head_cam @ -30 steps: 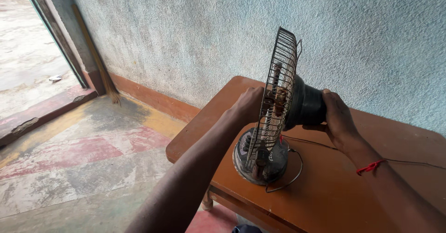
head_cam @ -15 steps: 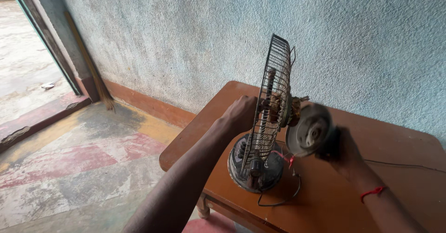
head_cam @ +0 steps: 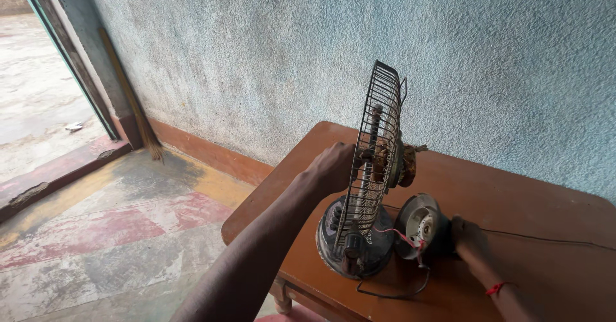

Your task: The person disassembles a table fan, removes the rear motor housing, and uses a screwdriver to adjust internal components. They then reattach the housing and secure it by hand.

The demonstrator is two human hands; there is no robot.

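Resting now on the table, the motor cover sits gripped in the right hand at the fan's four o'clock, while the left hand clasps the fan grille.

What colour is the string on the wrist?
Red string, on the right wrist, in the head view.

Two hands were in view — a left hand and a right hand. One table fan stood on one wooden table, beside one detached motor cover — and one broom leaned against the wall.
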